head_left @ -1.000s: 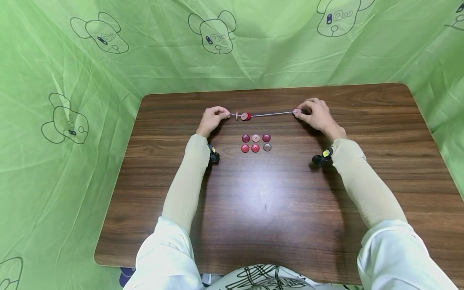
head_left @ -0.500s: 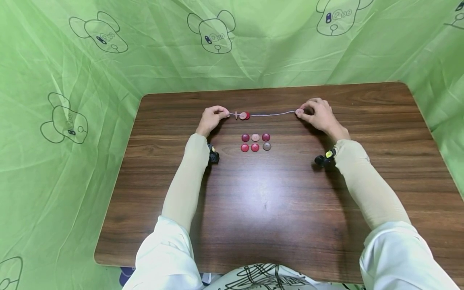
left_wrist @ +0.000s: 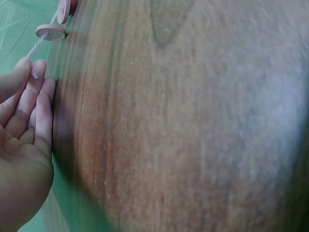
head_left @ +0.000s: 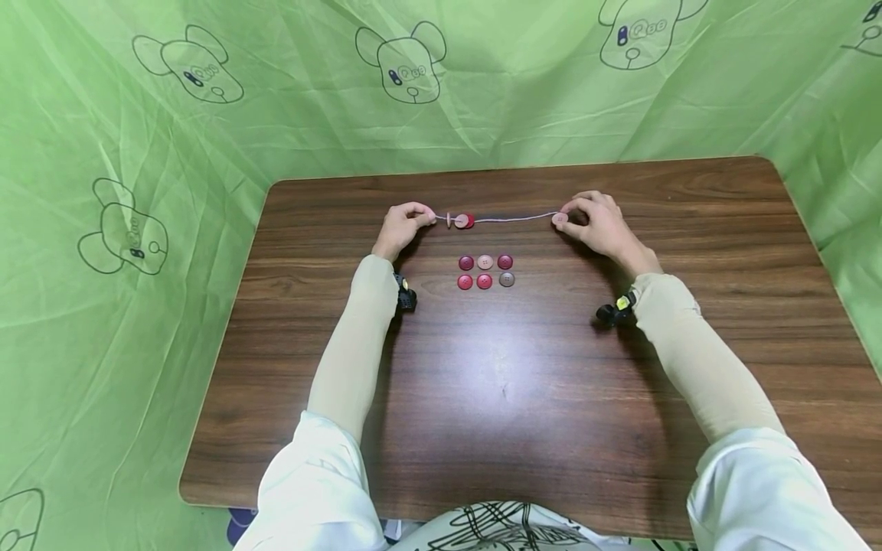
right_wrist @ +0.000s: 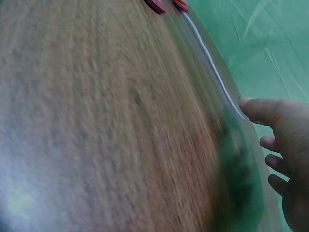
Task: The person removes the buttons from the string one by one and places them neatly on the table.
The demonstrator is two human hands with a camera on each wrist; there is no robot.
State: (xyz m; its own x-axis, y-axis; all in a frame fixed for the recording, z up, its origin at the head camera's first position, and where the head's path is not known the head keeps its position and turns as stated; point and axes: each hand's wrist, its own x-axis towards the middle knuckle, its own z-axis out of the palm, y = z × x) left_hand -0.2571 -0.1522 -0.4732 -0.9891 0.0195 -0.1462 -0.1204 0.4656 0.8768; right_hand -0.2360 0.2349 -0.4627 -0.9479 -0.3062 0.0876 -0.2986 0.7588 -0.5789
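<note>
A thin white string runs between the two hands near the back of the table. Between thumb and fingertip, my left hand pinches the string's left end, which shows in the left wrist view too. Close by, a pale pink button is threaded on the string, with another pink button and a red button beyond it. My right hand pinches a pink button at the string's right end. In the right wrist view the thumb overlaps that end and the button is hidden.
Nearer to me, two short rows of loose buttons lie on the wooden table: dark red, pink, bright red and grey-brown. A green curtain hangs behind the table.
The right hand shifts slightly right, then back left, and its pink button ends a little left and nearer to me. The string goes from taut to slightly slack. The left hand stays nearly still.
</note>
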